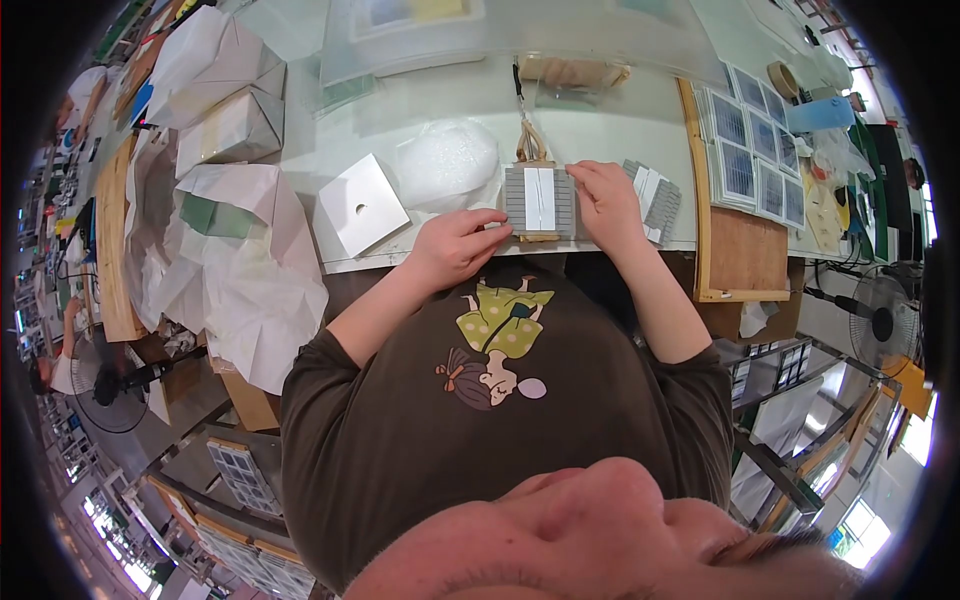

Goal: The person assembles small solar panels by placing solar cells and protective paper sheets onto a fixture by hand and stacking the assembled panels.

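Note:
A grey ribbed block (540,200) with white strips down its middle lies at the table's front edge, on top of something tan. My left hand (460,242) has its fingertips against the block's left side. At the right side, my right hand (607,205) grips near the upper corner with thumb and fingers close together. A similar grey ribbed piece (655,200) lies tilted beyond my right hand, partly covered by it. Left of the block are a clear bubbly plastic sheet (447,165) and a white square plate (360,207) with a small hole.
Behind the block lies a wrapped brown bundle (572,72). A translucent panel (520,38) spans the back. On the right, small solar panels (745,140) lie by a wooden frame (706,240). White paper (255,260) hangs over the left edge. Fans (885,320) stand on both sides.

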Motion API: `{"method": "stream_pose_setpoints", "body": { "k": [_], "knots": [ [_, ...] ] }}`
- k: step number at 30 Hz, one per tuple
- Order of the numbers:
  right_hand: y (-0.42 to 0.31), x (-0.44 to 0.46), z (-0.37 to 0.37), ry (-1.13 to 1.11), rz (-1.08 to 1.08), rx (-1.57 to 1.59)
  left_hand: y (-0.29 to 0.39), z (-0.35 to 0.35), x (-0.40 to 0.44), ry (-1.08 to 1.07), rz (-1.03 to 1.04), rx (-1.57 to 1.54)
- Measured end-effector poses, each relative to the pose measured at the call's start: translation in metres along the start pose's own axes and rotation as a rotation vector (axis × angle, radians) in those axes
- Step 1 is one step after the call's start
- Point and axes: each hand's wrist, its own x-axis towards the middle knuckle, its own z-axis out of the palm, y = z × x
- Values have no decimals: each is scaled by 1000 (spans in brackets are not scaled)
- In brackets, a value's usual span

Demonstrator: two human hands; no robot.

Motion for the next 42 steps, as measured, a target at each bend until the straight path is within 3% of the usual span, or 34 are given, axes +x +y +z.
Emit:
{"method": "stream_pose_setpoints", "body": {
  "k": [12, 15, 16, 20, 24, 26, 28, 30, 31, 33, 34, 36, 37, 39, 42],
  "knots": [
    [7, -5, -1, 80, -10, 50, 9, -24, -11, 54, -3, 43],
    [9, -10, -7, 91, 62, 60, 2, -54, -29, 107, -265, 267],
    [11, -12, -9, 84, 87, 81, 3, -69, -33, 103, -473, 314],
    [12, -14, -11, 76, 116, 80, -5, -111, -50, -108, -746, 465],
    [12, -13, -9, 94, 138, 117, -13, -128, -55, -154, -652, 368],
    [8, -12, -10, 87, 124, 146, -15, -138, -53, -165, -836, 132],
    [10, -14, -13, 112, 108, 119, -30, -138, -66, -148, -827, 34],
    [7, -16, -16, 130, 108, 130, -28, -131, -67, 476, -1224, -328],
    [7, -18, -16, 153, 100, 160, -27, -125, -63, 461, -1214, -344],
    [5, -22, -16, 159, 119, 183, -19, -116, -53, 1053, -794, -533],
    [3, -22, -15, 156, 122, 220, -15, -112, -46, 1048, -792, -542],
    [-6, -21, -16, 154, 129, 270, -4, -103, -28, 980, -502, -236],
    [-13, -22, -17, 134, 158, 330, 4, -103, -21, 817, -339, 98],
    [-28, -24, -16, 67, 253, 487, 20, -88, -6, 715, -119, 51],
    [-59, -24, -18, -177, 321, 951, 40, -64, 16, 450, 2, -140]
  ]
}}
